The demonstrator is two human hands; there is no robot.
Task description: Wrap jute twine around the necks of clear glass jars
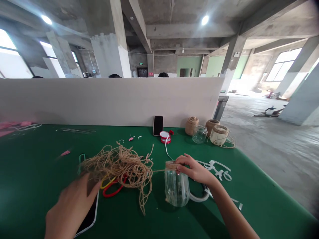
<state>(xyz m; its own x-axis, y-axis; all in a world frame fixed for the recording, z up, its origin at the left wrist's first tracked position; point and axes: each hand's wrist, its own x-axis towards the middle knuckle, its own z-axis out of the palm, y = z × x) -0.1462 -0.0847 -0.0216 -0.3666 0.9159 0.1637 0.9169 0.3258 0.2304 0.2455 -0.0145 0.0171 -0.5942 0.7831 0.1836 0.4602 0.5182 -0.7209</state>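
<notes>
Glass jar (176, 187) is standing just right of the twine tangle (119, 164); the right hand (196, 170) is grasping its wrapped neck, and the blurred left hand (71, 209) is hovering open beside the tangle.

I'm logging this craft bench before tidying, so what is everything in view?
glass jar: one, clear, twine-necked, front centre
twine tangle: one, tan, left of it
loop handles: two, red and yellow, under tangle
leaning phone: one, black, against partition
flat phone: one, black, under left hand
tape roll: one, red-white, beside leaning phone
bare jar: one, clear, back right
wrapped jars: three, tan, around bare jar
white strips: several, right of glass jar
table: one, green
partition: one, white, behind table
left hand: one, blurred, over flat phone
right hand: one, gripping glass jar's neck
</notes>
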